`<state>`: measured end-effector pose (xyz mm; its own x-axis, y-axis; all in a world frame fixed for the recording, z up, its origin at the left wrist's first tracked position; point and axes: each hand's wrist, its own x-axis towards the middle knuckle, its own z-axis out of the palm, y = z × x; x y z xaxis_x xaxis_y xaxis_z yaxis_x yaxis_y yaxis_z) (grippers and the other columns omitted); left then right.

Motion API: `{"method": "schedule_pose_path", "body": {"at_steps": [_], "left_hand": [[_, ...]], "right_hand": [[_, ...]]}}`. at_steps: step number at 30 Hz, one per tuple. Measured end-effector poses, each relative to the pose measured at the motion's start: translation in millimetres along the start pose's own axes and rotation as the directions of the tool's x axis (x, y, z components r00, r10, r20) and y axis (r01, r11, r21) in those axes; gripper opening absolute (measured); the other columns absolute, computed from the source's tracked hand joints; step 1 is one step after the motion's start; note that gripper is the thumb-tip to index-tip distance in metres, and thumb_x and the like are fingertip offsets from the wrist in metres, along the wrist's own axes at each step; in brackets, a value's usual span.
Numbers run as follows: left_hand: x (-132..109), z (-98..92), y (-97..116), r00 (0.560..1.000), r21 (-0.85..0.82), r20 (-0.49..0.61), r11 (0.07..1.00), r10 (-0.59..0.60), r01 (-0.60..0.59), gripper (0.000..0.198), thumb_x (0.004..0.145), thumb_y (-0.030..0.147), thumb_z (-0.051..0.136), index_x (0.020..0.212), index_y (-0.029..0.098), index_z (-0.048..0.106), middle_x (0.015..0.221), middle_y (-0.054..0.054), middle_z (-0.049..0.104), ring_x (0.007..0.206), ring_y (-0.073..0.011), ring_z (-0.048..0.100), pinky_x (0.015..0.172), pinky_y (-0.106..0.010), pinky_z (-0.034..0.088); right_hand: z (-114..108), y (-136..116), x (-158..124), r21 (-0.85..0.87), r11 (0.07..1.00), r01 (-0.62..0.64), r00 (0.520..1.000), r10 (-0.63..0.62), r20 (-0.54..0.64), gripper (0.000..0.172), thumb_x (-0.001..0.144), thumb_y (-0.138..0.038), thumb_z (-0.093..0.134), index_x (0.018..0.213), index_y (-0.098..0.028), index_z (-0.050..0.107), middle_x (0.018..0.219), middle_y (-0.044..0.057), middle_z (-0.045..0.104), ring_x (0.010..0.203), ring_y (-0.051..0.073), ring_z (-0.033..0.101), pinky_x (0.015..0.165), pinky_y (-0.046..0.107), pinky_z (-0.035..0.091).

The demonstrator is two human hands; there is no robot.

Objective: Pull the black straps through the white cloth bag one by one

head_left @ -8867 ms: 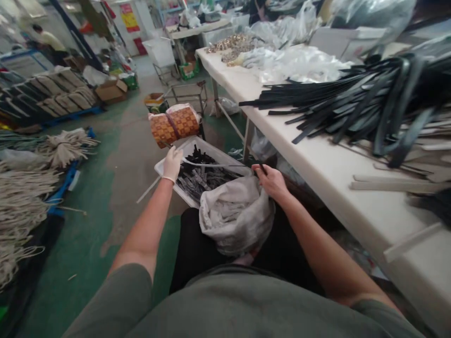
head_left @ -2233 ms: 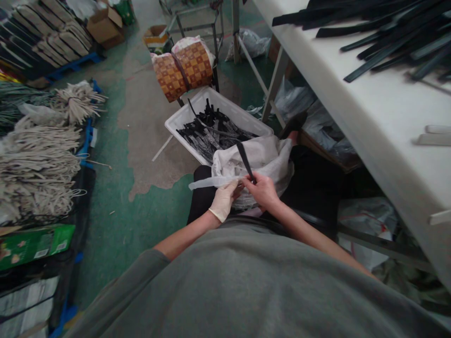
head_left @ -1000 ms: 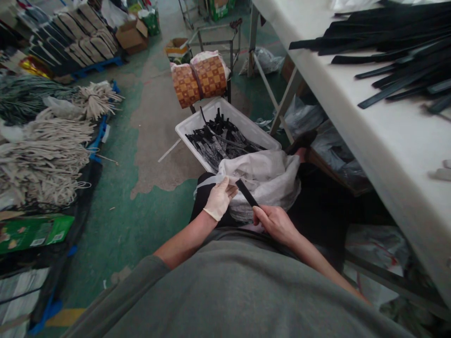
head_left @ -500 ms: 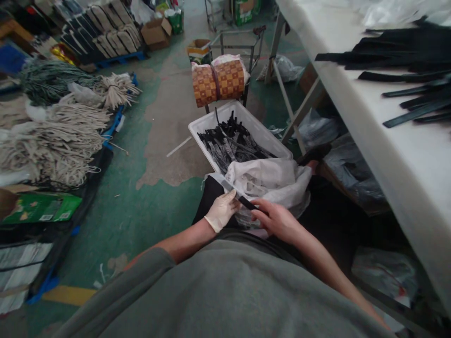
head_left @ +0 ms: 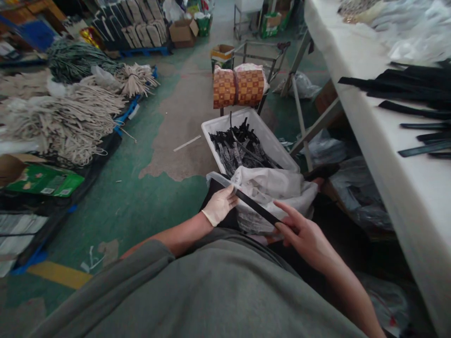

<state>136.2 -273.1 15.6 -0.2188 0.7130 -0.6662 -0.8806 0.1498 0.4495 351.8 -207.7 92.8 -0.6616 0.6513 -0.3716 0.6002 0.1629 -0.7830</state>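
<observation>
My left hand (head_left: 219,209), in a white glove, pinches a thin clear film (head_left: 216,178) at the left end of a long black strip (head_left: 255,206). My bare right hand (head_left: 299,232) grips the strip's right end, fingers partly stretched along it. The strip runs diagonally across a white plastic bag (head_left: 278,190) resting on my lap. Just beyond the bag stands a white bin (head_left: 218,126) holding several black strips.
A white table (head_left: 394,155) runs along the right with black strips (head_left: 416,84) piled on it. A stool with a checkered cushion (head_left: 239,87) stands behind the bin. Bundles of beige cord (head_left: 66,117) lie on the floor at left, with boxes farther back.
My hands have drawn apart: the right hand moved right and down, and more of the black strip now shows between them. My view has swung left and up.
</observation>
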Motion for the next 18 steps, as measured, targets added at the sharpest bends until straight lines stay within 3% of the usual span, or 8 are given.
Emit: {"method": "schedule_pose_path", "body": {"at_steps": [2, 6, 9, 13, 15, 18], "left_hand": [[-2, -0.3, -3, 1.0, 0.007, 0.01, 1.0, -0.018, 0.018, 0.017, 0.079, 0.027, 0.075, 0.085, 0.014, 0.067, 0.086, -0.006, 0.071, 0.075, -0.0135, 0.065, 0.072, -0.025, 0.049], [-14, 14.7, -29, 0.983, 0.064, 0.143, 0.992, -0.117, 0.109, 0.02, 0.077, 0.028, 0.077, 0.086, 0.014, 0.067, 0.086, -0.007, 0.071, 0.076, -0.0155, 0.066, 0.075, -0.027, 0.051], [-16, 19.9, -29, 0.987, 0.059, 0.114, 0.992, -0.115, 0.109, 0.015, 0.082, 0.027, 0.072, 0.087, 0.014, 0.068, 0.086, -0.007, 0.071, 0.074, -0.0145, 0.066, 0.073, -0.026, 0.051], [-5, 7.5, 1, 0.996, -0.034, -0.031, 0.996, -0.08, 0.079, 0.015, 0.09, 0.026, 0.062, 0.082, 0.014, 0.066, 0.084, -0.005, 0.07, 0.073, -0.0118, 0.065, 0.07, -0.023, 0.05], [-1, 0.9, 12, 0.994, -0.06, -0.061, 0.994, -0.092, 0.088, 0.018, 0.092, 0.026, 0.059, 0.081, 0.014, 0.066, 0.084, -0.005, 0.07, 0.074, -0.0116, 0.065, 0.07, -0.023, 0.05], [1, -1.4, 14, 0.989, -0.067, -0.06, 0.989, -0.133, 0.129, 0.016, 0.091, 0.026, 0.06, 0.082, 0.014, 0.066, 0.086, -0.006, 0.07, 0.075, -0.0119, 0.066, 0.071, -0.023, 0.051]], "right_hand": [[2, 0, -2, -0.015, 0.999, -0.034, 0.999, 0.034, -0.013, 0.053, 0.09, -0.031, 0.049, 0.141, -0.018, 0.044, 0.075, 0.0, 0.071, 0.047, 0.013, 0.059, 0.051, 0.026, 0.048], [22, -7, 24, -0.072, 0.997, -0.028, 0.997, 0.023, -0.072, 0.051, 0.089, -0.022, 0.049, 0.14, -0.019, 0.046, 0.08, 0.001, 0.072, 0.045, 0.01, 0.057, 0.055, 0.025, 0.047], [21, -11, 26, -0.079, 0.996, 0.039, 0.998, -0.044, -0.056, 0.054, 0.088, -0.023, 0.052, 0.142, -0.018, 0.045, 0.077, 0.001, 0.07, 0.05, 0.011, 0.059, 0.056, 0.025, 0.047], [-12, -7, -26, 0.022, 0.998, 0.053, 0.999, -0.052, -0.008, 0.051, 0.088, -0.035, 0.058, 0.137, -0.023, 0.051, 0.089, 0.003, 0.072, 0.057, 0.013, 0.061, 0.057, 0.026, 0.052], [-32, -2, -60, 0.047, 0.994, 0.1, 0.995, -0.101, 0.012, 0.036, 0.086, -0.039, 0.063, 0.119, -0.024, 0.064, 0.094, 0.006, 0.072, 0.063, 0.015, 0.063, 0.06, 0.027, 0.054], [-56, 7, -104, 0.055, 0.974, 0.22, 0.975, -0.221, 0.014, 0.022, 0.083, -0.042, 0.068, 0.098, -0.026, 0.071, 0.088, 0.008, 0.07, 0.078, 0.021, 0.068, 0.068, 0.029, 0.055]]}}
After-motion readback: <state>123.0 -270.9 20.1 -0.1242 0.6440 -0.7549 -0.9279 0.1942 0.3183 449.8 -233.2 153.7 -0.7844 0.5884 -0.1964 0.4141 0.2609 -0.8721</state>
